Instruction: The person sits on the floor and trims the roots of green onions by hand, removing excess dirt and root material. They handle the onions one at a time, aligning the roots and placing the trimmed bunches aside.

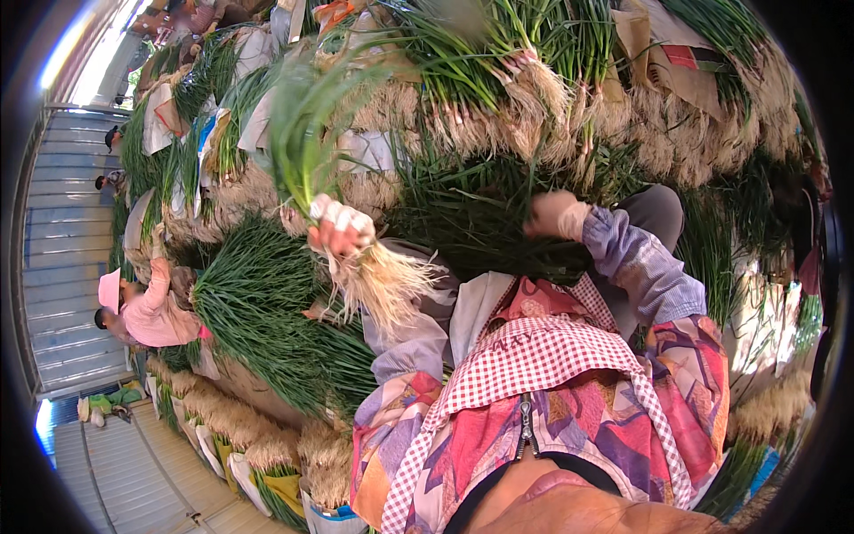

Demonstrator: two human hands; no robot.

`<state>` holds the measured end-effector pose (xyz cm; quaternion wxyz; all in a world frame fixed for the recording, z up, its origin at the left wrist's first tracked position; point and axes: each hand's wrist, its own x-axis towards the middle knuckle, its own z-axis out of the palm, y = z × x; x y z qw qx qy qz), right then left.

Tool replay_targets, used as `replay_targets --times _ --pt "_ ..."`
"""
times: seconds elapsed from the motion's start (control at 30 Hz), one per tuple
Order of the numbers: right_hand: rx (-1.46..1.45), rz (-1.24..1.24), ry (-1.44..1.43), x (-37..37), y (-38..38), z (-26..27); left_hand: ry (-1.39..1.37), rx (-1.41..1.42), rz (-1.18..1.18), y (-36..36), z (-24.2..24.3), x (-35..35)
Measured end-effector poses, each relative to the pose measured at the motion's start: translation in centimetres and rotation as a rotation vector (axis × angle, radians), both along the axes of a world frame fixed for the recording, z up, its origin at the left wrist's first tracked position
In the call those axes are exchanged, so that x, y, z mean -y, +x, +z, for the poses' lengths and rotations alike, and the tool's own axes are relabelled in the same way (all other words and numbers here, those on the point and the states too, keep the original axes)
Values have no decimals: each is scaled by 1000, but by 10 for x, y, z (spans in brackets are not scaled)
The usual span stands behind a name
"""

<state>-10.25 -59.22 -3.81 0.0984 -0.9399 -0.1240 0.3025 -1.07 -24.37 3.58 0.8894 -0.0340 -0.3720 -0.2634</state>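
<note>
My left hand (343,227), in a pale, worn glove, is closed around a bunch of green onions (383,270). Their pale stringy roots hang out below the fist, and the green leaves above it are motion-blurred. On the right of the view, my right hand (555,215), with a light glove or wrap at the wrist, is blurred beside a dark heap of loose green leaves (480,220). Whether its fingers hold anything cannot be made out. A red-and-white checked apron (534,347) covers my chest.
Stacked green onions with long roots (520,127) line the area ahead. A large fan of green leaves (267,307) spreads at the left, near a co-worker in pink (160,310). More root bundles (227,407) lie lower left, by a corrugated metal wall (73,247).
</note>
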Motion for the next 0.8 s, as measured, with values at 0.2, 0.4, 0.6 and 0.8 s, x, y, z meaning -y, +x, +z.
replay_targets --times 0.2,0.4,0.6,0.8 --pt "665 -498 416 9 75 -2 584 -476 -28 10 -3 54" --pt "579 -180 553 -51 4 31 810 -678 168 -33 -81 121" --pt "-374 -731 1321 -52 38 -1 807 -671 177 -54 -95 123" --pt "-578 -1429 2043 -87 87 -19 842 -830 145 -68 -64 128"
